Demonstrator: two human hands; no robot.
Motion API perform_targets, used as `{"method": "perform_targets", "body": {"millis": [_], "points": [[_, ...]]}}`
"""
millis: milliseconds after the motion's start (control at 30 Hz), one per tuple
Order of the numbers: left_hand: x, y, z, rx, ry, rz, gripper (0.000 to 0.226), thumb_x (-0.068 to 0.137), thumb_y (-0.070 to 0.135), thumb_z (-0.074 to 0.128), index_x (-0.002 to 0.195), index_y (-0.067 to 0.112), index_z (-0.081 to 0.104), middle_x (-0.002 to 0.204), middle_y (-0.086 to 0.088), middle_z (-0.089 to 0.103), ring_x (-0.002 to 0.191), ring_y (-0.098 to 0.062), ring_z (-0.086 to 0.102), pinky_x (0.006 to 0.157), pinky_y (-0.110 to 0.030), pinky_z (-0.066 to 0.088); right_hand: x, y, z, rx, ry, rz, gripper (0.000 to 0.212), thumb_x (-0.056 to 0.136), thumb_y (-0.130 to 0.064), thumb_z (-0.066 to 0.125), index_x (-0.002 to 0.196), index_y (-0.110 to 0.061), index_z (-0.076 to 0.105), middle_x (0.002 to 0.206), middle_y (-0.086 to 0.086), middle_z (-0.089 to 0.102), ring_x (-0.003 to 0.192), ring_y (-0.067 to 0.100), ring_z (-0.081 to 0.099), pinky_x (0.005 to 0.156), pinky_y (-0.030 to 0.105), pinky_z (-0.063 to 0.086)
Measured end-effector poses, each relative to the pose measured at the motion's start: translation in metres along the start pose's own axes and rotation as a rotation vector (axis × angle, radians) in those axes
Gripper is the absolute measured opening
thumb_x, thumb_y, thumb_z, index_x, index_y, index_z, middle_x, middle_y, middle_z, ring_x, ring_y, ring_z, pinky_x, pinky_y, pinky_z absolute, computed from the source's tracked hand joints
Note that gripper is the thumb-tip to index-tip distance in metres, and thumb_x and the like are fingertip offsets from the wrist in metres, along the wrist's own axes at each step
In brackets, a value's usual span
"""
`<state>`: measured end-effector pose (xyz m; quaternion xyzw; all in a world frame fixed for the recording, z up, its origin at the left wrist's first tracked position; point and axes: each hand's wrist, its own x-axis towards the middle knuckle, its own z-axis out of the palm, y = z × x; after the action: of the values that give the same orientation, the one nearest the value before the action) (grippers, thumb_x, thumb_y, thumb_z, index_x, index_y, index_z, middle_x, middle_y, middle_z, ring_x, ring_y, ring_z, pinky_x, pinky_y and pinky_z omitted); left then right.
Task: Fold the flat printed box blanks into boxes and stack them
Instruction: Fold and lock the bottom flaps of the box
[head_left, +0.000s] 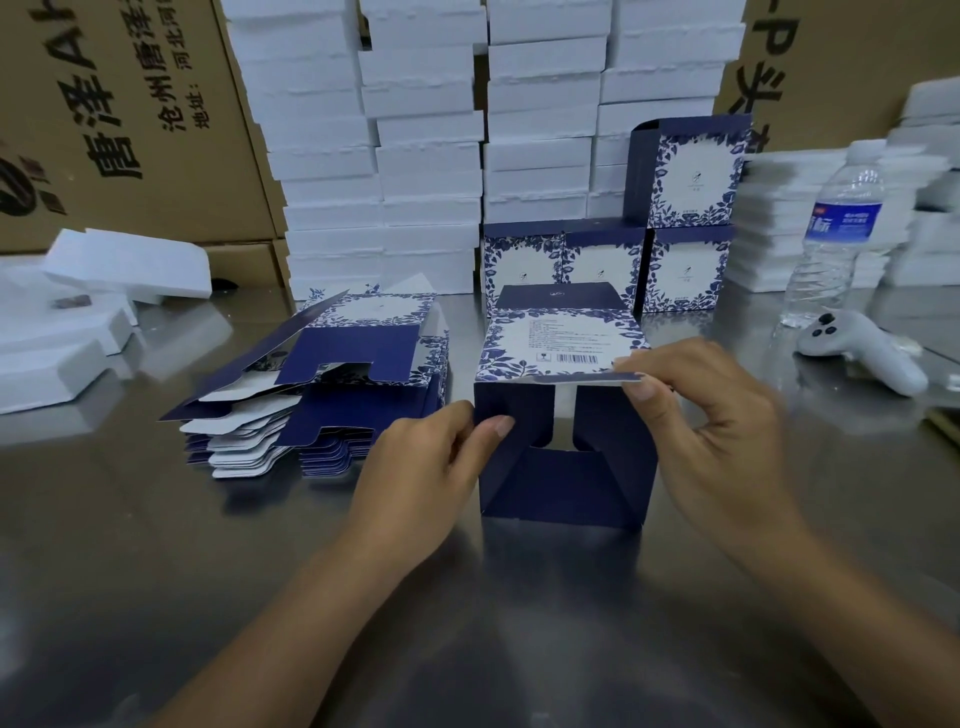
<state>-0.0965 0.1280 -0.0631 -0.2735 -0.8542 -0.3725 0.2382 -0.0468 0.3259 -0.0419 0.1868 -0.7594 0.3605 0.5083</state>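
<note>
A half-folded blue and white printed box (561, 478) lies on its side on the steel table (156, 545), its open end with dark blue flaps facing me. My left hand (431, 467) grips the box's left wall, thumb on a side flap. My right hand (711, 410) pinches the near edge of the top panel with the barcode. A pile of flat blanks (332, 384) lies to the left. Several finished boxes (602, 265) stand behind, one more box (691, 176) stacked on top of them at the right.
White foam blocks (426, 156) are stacked high along the back, with more foam pieces (104, 296) at the left and right. Brown cartons (119, 119) stand behind. A water bottle (836, 234) and a white controller (862, 353) sit at the right.
</note>
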Motion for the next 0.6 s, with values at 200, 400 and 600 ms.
{"method": "perform_targets", "body": {"millis": [200,400,600], "points": [[-0.0019,-0.0011,0.0019,0.073,-0.127,0.01,0.045,0.078,0.066,0.028,0.056,0.026,0.03,0.044,0.006,0.031,0.044,-0.011,0.032,0.047,-0.03,0.021,-0.0003,0.0044,-0.0013,-0.02,-0.002,0.011,0.044,0.094,-0.045,0.044,0.084,-0.011,0.07,0.084,-0.014,0.06,0.079,0.014,0.056,0.074,0.022,0.042],[-0.0024,-0.0003,0.0005,0.056,-0.145,0.011,0.047,0.079,0.065,0.027,0.058,0.024,0.034,0.044,0.006,0.031,0.044,-0.012,0.032,0.048,-0.032,0.021,0.0003,0.0043,-0.0026,-0.003,-0.01,0.009,0.042,0.094,-0.045,0.044,0.085,-0.013,0.069,0.085,-0.012,0.062,0.08,0.016,0.058,0.074,0.024,0.043],[-0.0016,-0.0036,0.0012,0.077,-0.218,-0.052,0.05,0.075,0.072,0.03,0.058,0.025,0.037,0.048,0.007,0.038,0.047,-0.008,0.038,0.047,-0.026,0.023,-0.0003,0.0053,-0.0025,-0.016,-0.021,0.009,0.043,0.094,-0.043,0.045,0.085,-0.01,0.071,0.085,-0.008,0.064,0.081,0.02,0.06,0.074,0.03,0.046]]}}
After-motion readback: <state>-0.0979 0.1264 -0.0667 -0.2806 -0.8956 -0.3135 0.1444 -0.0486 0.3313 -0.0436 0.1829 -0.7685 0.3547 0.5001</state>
